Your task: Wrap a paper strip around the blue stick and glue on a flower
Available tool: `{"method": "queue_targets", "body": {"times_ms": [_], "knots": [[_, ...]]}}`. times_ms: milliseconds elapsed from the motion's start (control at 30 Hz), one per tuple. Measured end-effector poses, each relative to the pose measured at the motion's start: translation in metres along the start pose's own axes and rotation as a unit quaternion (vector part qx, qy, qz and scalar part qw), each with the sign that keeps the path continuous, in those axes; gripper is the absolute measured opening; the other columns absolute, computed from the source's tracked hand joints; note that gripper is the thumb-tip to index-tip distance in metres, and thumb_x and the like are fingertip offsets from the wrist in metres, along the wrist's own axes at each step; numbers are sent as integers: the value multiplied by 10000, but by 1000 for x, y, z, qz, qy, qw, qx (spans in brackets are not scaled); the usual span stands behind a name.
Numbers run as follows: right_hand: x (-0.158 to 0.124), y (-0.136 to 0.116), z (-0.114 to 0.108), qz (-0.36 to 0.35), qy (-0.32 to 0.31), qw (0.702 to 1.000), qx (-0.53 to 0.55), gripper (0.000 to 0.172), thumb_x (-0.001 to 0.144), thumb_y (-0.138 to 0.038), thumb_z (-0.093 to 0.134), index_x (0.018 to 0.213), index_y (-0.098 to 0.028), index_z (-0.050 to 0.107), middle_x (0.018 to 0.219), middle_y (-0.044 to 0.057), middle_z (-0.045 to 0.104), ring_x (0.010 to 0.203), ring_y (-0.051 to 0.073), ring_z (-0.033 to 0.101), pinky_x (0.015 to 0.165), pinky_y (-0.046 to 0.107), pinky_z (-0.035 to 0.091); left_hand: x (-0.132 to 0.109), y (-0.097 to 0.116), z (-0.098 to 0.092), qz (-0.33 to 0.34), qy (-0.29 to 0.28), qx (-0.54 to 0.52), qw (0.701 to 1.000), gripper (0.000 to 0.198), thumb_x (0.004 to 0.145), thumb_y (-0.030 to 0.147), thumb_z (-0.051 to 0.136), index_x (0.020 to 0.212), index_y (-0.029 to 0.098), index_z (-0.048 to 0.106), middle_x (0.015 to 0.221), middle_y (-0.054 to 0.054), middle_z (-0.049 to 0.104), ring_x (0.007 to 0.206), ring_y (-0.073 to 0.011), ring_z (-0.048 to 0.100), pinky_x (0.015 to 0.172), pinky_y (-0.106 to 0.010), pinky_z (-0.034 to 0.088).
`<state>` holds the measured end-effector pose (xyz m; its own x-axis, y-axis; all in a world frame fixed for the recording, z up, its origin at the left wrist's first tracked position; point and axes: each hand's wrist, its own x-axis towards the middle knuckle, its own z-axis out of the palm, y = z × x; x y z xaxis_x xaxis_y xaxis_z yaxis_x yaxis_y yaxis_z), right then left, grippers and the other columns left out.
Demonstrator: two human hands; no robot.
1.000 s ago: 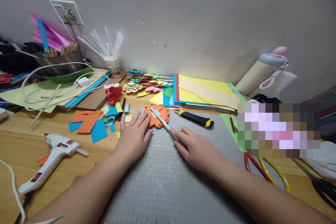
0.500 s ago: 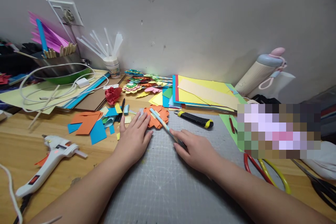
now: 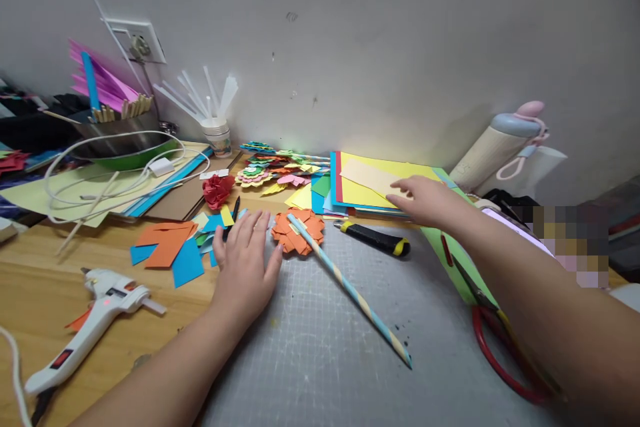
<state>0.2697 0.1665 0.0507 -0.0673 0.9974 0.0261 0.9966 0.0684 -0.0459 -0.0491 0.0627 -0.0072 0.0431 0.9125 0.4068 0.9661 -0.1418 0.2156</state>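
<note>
An orange paper flower point(image 3: 299, 232) lies on the grey cutting mat point(image 3: 320, 347), with a blue and cream striped paper stick point(image 3: 357, 297) running from its middle toward the lower right. Left of the flower, my left hand point(image 3: 246, 257) rests with fingers spread, holding nothing visible. My right hand point(image 3: 425, 199) is over the stack of coloured paper point(image 3: 385, 173), fingers apart, at the right end of a peach strip point(image 3: 367, 177). Between the flower and that hand lies a black and yellow utility knife point(image 3: 375, 238).
A white glue gun point(image 3: 107, 307) lies at the left, below orange and blue paper pieces point(image 3: 173, 243). Red-handled scissors point(image 3: 500, 373) are under my right forearm. Behind stand a cup of glue sticks point(image 3: 217, 137), paper flowers point(image 3: 265, 170) and a bottle point(image 3: 493, 147).
My right hand has left the striped stick and moved right and away from me to the paper stack. The whole stick now shows. My left hand has shifted slightly off the flower's edge.
</note>
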Motion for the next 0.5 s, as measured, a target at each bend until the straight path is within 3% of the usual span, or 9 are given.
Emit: {"method": "queue_targets", "body": {"times_ms": [67, 133, 233, 300, 367, 500], "knots": [[25, 13, 18, 10, 2, 1000, -11, 657, 877, -517, 432, 1390, -107, 457, 1437, 188, 457, 1271, 349, 454, 980, 443, 402, 0, -1, -1, -11, 18, -3, 1000, 494, 925, 358, 384, 1381, 172, 424, 1443, -127, 461, 1364, -280, 350, 1151, -527, 77], [39, 21, 36, 21, -6, 1000, -17, 794, 839, -591, 463, 1451, -99, 348, 1480, 214, 390, 1316, 379, 393, 1001, 491, 378, 1, -2, -1, -15, 20, -5, 1000, 499, 917, 366, 391, 1381, 185, 418, 1431, -126, 471, 1354, -280, 360, 1151, -521, 82], [44, 25, 52, 33, -4, 999, -21, 860, 838, -640, 444, 1480, -99, 259, 1439, 243, 431, 1275, 392, 438, 947, 511, 415, 1, -2, 0, -19, 18, -5, 1000, 511, 910, 380, 395, 1386, 193, 407, 1422, -126, 474, 1349, -284, 363, 1149, -520, 91], [41, 25, 54, 33, 4, 999, -23, 780, 875, -609, 431, 1451, -98, 307, 1336, 242, 530, 1183, 367, 522, 897, 491, 448, 2, -2, 0, -20, 17, -5, 1000, 514, 912, 383, 394, 1386, 184, 408, 1422, -130, 470, 1345, -289, 364, 1147, -522, 99], [36, 22, 53, 21, 7, 999, -25, 602, 915, -546, 450, 1350, -129, 448, 1212, 179, 609, 1072, 304, 590, 865, 467, 472, 1, -2, 0, -19, 17, -6, 1000, 509, 914, 381, 396, 1378, 173, 420, 1418, -135, 472, 1337, -296, 371, 1143, -526, 104], [27, 18, 53, -5, 14, 1000, -18, 333, 937, -403, 535, 1165, -165, 583, 1124, 78, 626, 958, 214, 624, 839, 437, 506, 1, -3, 0, -11, 20, -6, 1000, 501, 914, 374, 409, 1368, 164, 437, 1408, -138, 479, 1328, -300, 379, 1140, -524, 109]]}}
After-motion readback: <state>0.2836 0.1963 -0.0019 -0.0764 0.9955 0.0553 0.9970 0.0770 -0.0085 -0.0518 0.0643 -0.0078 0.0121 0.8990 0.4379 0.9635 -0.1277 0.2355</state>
